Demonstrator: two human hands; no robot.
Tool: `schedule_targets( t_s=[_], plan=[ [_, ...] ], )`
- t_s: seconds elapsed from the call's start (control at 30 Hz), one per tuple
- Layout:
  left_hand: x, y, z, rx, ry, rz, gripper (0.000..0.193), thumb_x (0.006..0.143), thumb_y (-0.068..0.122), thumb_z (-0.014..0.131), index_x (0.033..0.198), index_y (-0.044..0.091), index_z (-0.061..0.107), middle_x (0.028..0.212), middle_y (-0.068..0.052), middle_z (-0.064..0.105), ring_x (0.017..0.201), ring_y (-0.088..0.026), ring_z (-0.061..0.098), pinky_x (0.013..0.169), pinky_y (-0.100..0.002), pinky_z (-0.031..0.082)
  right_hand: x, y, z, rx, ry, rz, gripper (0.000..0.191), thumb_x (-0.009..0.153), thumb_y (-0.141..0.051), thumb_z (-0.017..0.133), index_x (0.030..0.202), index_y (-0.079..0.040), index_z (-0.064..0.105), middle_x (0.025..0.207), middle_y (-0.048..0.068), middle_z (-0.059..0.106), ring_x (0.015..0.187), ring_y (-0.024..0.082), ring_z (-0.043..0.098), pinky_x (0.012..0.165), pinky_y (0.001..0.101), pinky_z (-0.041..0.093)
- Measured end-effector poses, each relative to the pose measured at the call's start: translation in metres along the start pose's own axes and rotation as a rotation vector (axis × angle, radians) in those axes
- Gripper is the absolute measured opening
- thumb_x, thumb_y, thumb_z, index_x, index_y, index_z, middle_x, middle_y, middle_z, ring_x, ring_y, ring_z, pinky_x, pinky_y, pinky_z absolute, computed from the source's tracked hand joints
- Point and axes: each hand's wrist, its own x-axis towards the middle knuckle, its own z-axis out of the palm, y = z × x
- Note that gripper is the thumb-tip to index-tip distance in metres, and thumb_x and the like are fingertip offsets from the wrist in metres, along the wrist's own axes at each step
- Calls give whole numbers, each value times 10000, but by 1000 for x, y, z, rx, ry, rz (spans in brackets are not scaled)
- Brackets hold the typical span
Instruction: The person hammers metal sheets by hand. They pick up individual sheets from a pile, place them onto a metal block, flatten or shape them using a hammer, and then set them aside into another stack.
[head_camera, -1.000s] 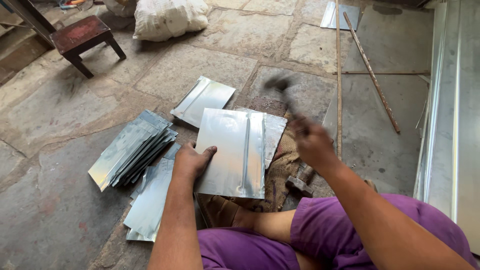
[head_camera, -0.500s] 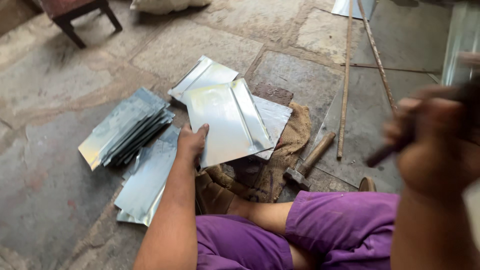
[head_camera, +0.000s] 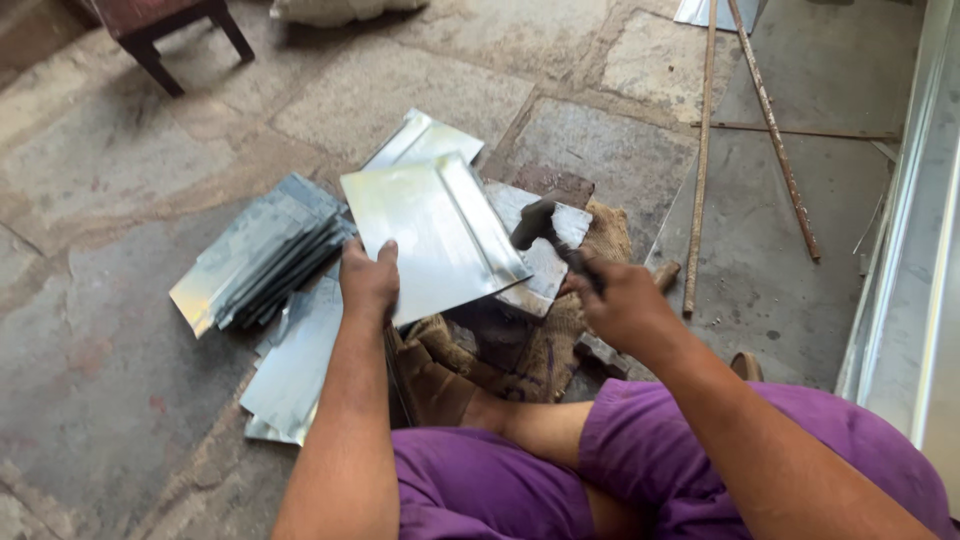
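The left hand (head_camera: 368, 285) grips the near edge of a shiny metal sheet (head_camera: 430, 235), thumb on top; the sheet is flat, rectangular, with a raised fold running along its right side. It lies tilted over a worn block (head_camera: 545, 255) that sits on coarse brown sacking (head_camera: 500, 350) in front of the person's knees.

The right hand (head_camera: 620, 305) is clenched round the handle of a dark hammer (head_camera: 545, 228), whose blurred head hangs just above the sheet's folded edge.

To the left, on the stone floor (head_camera: 120, 200), lies a slanted stack (head_camera: 260, 250) of like sheets, grey and dull-shining, edges fanned. More sheets (head_camera: 295, 365) lie flat under the left forearm, and another folded piece (head_camera: 420, 140) shows behind the held one.

Two thin rusty rods (head_camera: 700, 150) stretch across smooth concrete at the right. Long pale metal strips (head_camera: 905, 250) run along the right edge. A dark wooden stool (head_camera: 170, 20) stands at the top left. Purple cloth (head_camera: 600, 480) covers the person's legs.
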Motion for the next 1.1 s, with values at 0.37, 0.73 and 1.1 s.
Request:
schedule_targets(
  t_s=[0.37, 0.73, 1.1],
  plan=[
    [-8, 18, 5, -43, -69, -119, 494, 881, 203, 772, 1245, -26, 529, 1170, -214, 714, 1029, -288, 734, 913, -354, 567, -36, 21, -84, 760, 619, -829, 177, 1129, -235, 592, 987, -130, 603, 620, -27, 509, 454, 71, 439, 449, 256, 373],
    [-22, 25, 1, -102, -47, 32, 475, 872, 127, 744, 1287, -13, 562, 1173, -196, 739, 1018, -271, 739, 897, -346, 563, -28, -10, -44, -29, 275, -297, 464, 981, -243, 673, 1429, -143, 608, 674, 98, 683, 492, 141, 573, 446, 320, 468],
    [-19, 27, 3, -80, -49, -119, 445, 897, 147, 728, 1255, -47, 547, 1182, -207, 708, 1012, -255, 732, 886, -324, 577, -29, 2, -13, -91, 294, -528, 364, 1062, -199, 658, 1415, -124, 617, 872, 125, 749, 661, 97, 647, 613, 267, 499]
  ],
)
